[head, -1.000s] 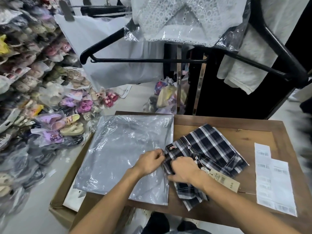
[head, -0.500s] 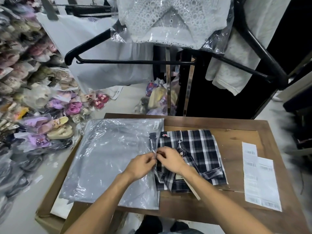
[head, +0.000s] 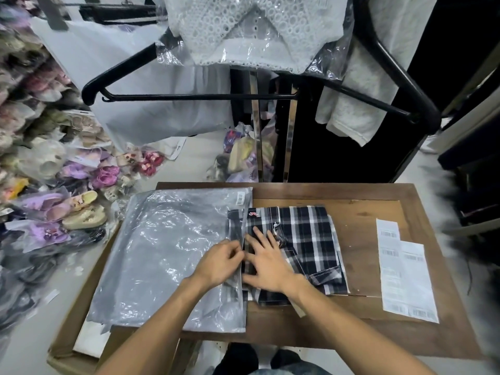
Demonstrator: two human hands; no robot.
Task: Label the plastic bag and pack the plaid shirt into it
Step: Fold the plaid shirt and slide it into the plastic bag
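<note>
Bag (head: 173, 255) lay flat on the left half of the wooden surface (head: 378, 212), its left part hanging past the edge over a cardboard box (head: 65, 345). Barcode label (head: 240, 198) was stuck at the bag's far right corner. Shirt (head: 305, 239), folded, lay just right of the bag, its left edge already under the bag's open right side, most of it still outside. Left hand (head: 219, 263): grip pinched together on the bag's mouth edge, fingers curled. Right hand (head: 267, 263): flat on the shirt, fingers spread apart, pressing down, clamped on nothing. The two hands were nearly touching at the bag mouth. Label sheets (head: 403, 272) with barcodes lay on the right side of the surface, well apart from the shirt. Black hanger (head: 189, 97) and a bagged white lace top (head: 257, 31) hung above the far edge. Bagged shoes (head: 54, 169) were piled on the floor to the left.
</note>
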